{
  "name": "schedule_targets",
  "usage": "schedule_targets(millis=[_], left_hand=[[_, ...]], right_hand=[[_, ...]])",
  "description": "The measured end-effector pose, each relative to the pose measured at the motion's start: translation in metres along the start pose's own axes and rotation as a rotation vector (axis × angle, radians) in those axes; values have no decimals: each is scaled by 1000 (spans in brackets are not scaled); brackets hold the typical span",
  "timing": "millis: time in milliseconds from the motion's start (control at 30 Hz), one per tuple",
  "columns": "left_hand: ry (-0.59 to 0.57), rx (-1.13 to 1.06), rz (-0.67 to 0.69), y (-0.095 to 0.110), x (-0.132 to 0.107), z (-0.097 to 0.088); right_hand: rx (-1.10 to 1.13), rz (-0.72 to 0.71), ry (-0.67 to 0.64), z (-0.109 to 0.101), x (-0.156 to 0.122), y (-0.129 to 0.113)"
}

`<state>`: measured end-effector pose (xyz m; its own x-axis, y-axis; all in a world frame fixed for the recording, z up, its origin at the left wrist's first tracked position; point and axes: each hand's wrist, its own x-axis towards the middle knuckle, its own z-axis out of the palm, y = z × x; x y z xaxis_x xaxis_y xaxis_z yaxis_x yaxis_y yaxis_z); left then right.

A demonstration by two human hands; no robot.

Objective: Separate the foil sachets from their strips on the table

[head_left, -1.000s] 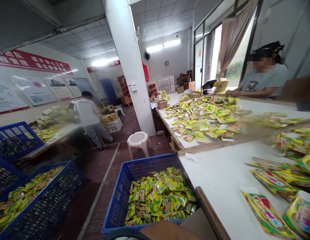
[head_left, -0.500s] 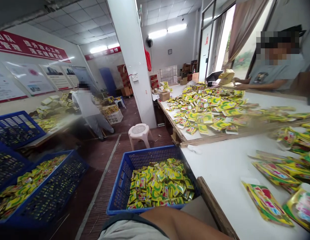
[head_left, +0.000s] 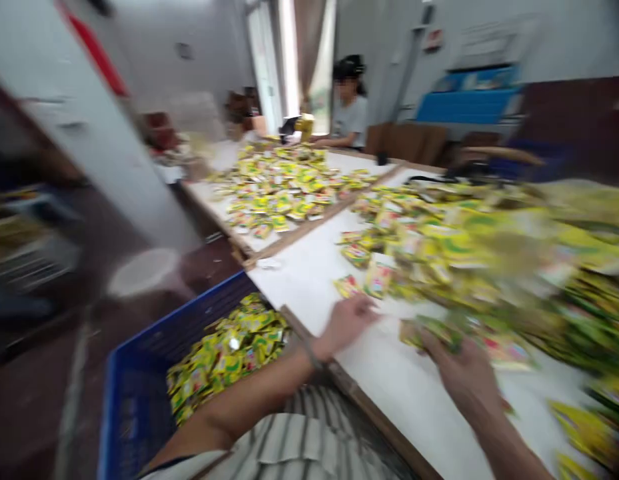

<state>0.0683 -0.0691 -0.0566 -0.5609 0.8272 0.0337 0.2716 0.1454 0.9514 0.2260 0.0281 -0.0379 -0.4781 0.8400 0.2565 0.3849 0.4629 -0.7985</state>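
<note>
My left hand (head_left: 346,323) is over the white tabletop with its fingers curled together; blur hides whatever may be in them. Just past its fingertips lie a small yellow, red and white carton (head_left: 348,287) and a carton with a white face (head_left: 380,275). To the right, my right hand (head_left: 464,370) has its thumb and fingers closed around a small yellow-green carton (head_left: 429,330). More cartons crowd around its far side, in front of a large heap of the same yellow-green cartons (head_left: 449,247). Motion smears the heap and both hands.
A blue plastic crate (head_left: 139,347) of yellow cartons stands below the table's left edge. A wooden strip (head_left: 299,233) divides the white table (head_left: 309,260); another pile (head_left: 284,180) lies beyond it. A co-worker (head_left: 350,110) sits at the far side. A pale stool (head_left: 144,270) stands left.
The view has swung to the right, away from the aisle. Both hands now show over the table, the right one closed on a carton; earlier only part of an arm was visible.
</note>
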Motion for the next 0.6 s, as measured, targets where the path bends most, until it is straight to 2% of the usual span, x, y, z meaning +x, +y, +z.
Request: schedule_targets(millis=[67,133,233,367,433,533,600], left_hand=[[131,142,-76,-9,17,-28],[204,347,-190,-15,36,-50],[183,623,-209,-15,52,-66],[63,908,-97,-3,61,-61],[60,993,-43,4,66,-53],[123,1054,-78,12,74,-33],[86,1085,-140,13,75,-18]], right_hand=[[28,165,-1,-15,-6,9],[130,276,-8,-13,-7,16],[205,359,-31,-3,-7,26],[209,359,-23,-4,-11,29],[202,351,-12,-8,-12,27],[173,319,-23,-10,-13,24],[153,299,-39,-9,-13,23]])
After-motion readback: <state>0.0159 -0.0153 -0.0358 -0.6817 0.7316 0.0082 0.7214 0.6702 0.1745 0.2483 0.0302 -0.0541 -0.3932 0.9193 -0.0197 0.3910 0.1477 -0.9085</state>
